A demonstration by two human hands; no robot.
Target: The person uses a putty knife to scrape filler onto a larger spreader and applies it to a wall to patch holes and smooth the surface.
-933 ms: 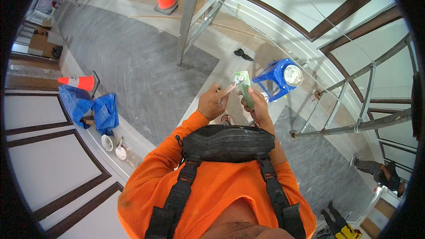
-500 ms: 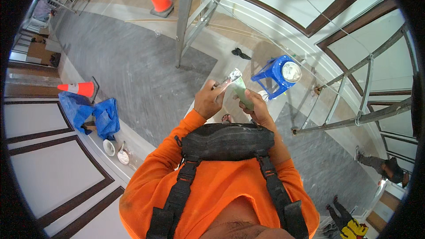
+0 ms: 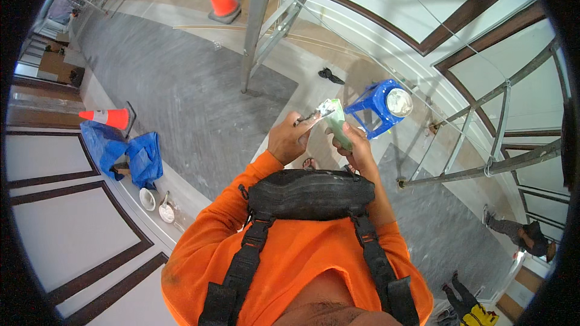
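Note:
My left hand (image 3: 287, 140) is closed around a putty knife (image 3: 315, 115), its blade smeared with white paste. In my right hand (image 3: 357, 146) is a pale green flat spreader (image 3: 339, 128), gripped between thumb and fingers. The two tools meet in front of my chest, with white paste (image 3: 327, 107) where the knife's tip touches or overlaps the spreader's upper edge. Just beyond my right hand stands a blue plastic stool (image 3: 378, 101) with a round tub of white paste (image 3: 399, 102) on it.
Metal ladders stand ahead (image 3: 254, 42) and at right (image 3: 513, 157). Traffic cones (image 3: 225, 3) and a blue tarp (image 3: 144, 163) lie along the walls. White containers (image 3: 167, 212) sit at left. Two people (image 3: 525, 232) are at the lower right. A black crumpled item (image 3: 330, 76) lies on the floor.
The putty knife's tip and the spreader have shifted slightly to the right, the blade now lying closer against the spreader's upper edge. Both hands keep their holds.

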